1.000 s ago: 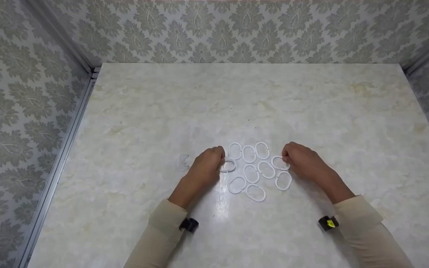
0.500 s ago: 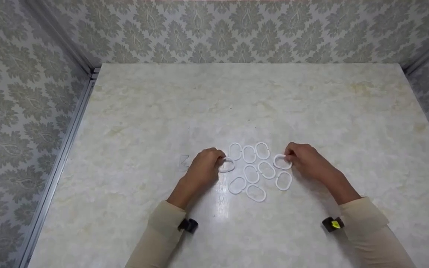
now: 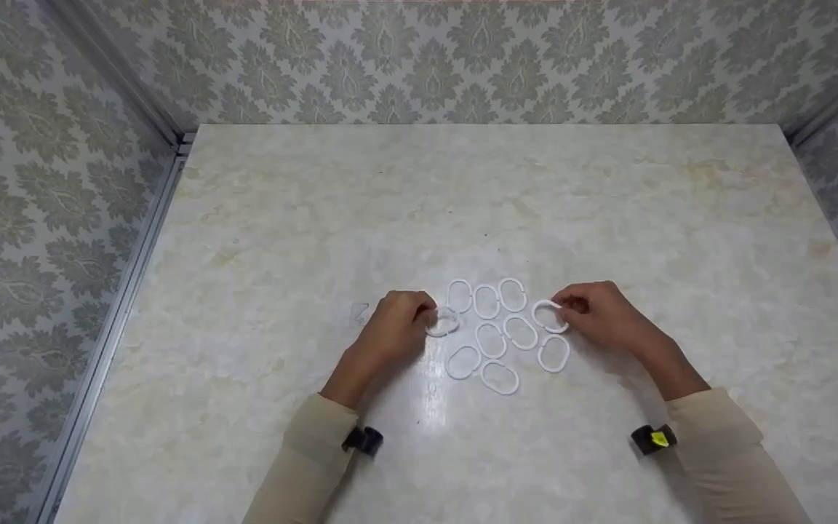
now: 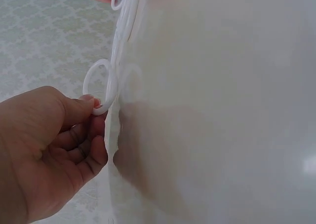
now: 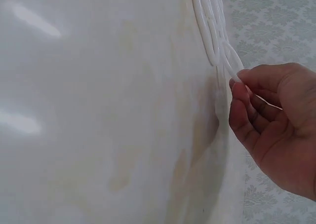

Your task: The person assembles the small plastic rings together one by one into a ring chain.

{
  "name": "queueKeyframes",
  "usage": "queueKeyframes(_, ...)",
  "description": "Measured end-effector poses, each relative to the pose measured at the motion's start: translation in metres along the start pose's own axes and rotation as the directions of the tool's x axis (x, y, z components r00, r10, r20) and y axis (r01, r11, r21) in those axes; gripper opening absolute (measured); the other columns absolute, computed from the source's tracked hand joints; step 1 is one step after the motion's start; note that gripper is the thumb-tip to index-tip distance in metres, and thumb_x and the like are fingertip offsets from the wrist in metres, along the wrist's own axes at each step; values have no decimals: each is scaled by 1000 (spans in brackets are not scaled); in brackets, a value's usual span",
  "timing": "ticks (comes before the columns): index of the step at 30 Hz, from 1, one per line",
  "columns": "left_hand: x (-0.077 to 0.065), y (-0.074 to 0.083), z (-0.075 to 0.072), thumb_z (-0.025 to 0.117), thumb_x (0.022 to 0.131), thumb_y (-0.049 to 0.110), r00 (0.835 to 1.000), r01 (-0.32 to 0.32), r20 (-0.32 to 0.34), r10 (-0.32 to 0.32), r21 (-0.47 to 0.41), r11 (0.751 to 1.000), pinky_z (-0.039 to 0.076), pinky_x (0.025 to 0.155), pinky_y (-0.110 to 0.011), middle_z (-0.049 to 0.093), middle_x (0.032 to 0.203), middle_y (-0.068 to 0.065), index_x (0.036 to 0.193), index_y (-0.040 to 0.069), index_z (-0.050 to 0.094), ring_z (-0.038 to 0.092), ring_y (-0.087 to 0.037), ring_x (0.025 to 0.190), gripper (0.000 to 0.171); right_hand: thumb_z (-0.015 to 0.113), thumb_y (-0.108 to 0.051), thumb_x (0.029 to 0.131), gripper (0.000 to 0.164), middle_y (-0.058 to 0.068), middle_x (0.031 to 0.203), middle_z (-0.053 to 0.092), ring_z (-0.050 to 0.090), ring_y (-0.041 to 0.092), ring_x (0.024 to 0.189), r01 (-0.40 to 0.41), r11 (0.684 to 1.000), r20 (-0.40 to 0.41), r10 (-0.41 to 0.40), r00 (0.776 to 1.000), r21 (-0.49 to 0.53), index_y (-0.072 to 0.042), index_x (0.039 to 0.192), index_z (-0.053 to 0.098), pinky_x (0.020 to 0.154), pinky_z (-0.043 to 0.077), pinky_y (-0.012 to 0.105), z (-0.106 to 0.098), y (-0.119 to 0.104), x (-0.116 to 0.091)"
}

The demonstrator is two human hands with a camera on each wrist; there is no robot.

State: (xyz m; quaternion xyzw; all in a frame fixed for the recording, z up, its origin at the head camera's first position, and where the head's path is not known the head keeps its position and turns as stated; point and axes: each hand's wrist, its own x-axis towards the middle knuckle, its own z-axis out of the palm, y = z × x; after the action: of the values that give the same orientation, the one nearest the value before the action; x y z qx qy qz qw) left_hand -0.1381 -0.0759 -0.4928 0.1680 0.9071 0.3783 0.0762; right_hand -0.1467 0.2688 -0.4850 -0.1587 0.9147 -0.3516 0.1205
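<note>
Several white oval shower curtain rings lie flat in a loose cluster on the table (image 3: 302,218), among them a ring (image 3: 492,364) near the front. At the cluster's left edge my left hand (image 3: 393,327) pinches one curtain ring (image 4: 113,83) between thumb and finger. That ring stands tilted up off the tabletop in the left wrist view. On the right side my right hand (image 3: 604,316) pinches another curtain ring (image 5: 231,61) by its edge, also tilted. Its lower end is close to the flat rings; whether they touch, I cannot tell.
A small clear piece with a jagged outline (image 3: 358,313) lies left of my left hand. Patterned wall panels (image 3: 433,65) enclose the table at the back and sides. A metal rail (image 3: 110,320) runs along the left edge. Each sleeve cuff has a black wrist device (image 3: 364,440).
My right hand has drawn back slightly to the right, and its ring shifted and tilted with it. The left hand has moved slightly, its ring tipping a little. The other rings stay put.
</note>
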Motion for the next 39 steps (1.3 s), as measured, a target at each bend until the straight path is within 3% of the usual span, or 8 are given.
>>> queueKeyframes(10, 0, -3, 0, 62, 98, 6, 999, -4, -32, 3, -51, 999, 53, 73, -33, 73, 86, -10, 97, 1, 75, 57, -15, 75, 14, 68, -7, 93, 13, 12, 92, 75, 58, 4, 72, -74, 993, -8, 75, 997, 89, -5, 103, 78, 64, 49, 18, -3, -1, 0)
queueKeyframes(15, 0, -3, 2, 63, 99, 11, 999, -4, -37, 1, -86, 996, 49, 70, -29, 71, 83, -8, 96, 3, 75, 54, -13, 72, 14, 65, -5, 97, 22, 20, 97, 70, 63, 3, 70, -61, 980, -19, 66, 998, 191, 1, 118, 70, 62, 53, 20, -1, 0, 0)
queueKeyframes(20, 0, 4, 2, 65, 99, 11, 999, 30, -37, -38, -183, 983, 48, 69, -26, 71, 84, -9, 95, 3, 75, 54, -12, 73, 14, 63, -8, 100, 30, 21, 99, 67, 62, 4, 70, -45, 964, -34, 55, 998, 261, 1, 128, 66, 63, 54, 22, 2, -3, 0)
queueKeyframes(24, 0, 8, 2, 66, 97, 9, 998, 44, -39, -56, -258, 965, 49, 72, -24, 72, 86, -10, 94, 1, 74, 57, -12, 76, 11, 63, -9, 100, 31, 18, 93, 68, 58, 3, 68, -30, 953, -41, 44, 998, 301, 2, 128, 66, 62, 51, 19, 4, -8, 1)
queueKeyframes(31, 0, 10, 3, 67, 94, 4, 999, 29, -30, -40, -311, 950, 48, 70, -21, 73, 85, -12, 93, -1, 72, 58, -10, 74, 7, 63, -6, 99, 31, 6, 85, 66, 56, 2, 68, -28, 925, -43, 48, 998, 380, 6, 127, 67, 62, 49, 17, 7, -18, 3)
queueKeyframes(39, 0, 15, 7, 67, 92, -1, 999, 28, -9, -33, -374, 927, 52, 72, -21, 76, 88, -19, 108, -5, 69, 65, -11, 75, 17, 64, -8, 99, 32, 4, 88, 69, 59, 2, 66, -54, 900, -41, 79, 996, 432, 7, 127, 66, 62, 53, 18, 12, -26, 5)
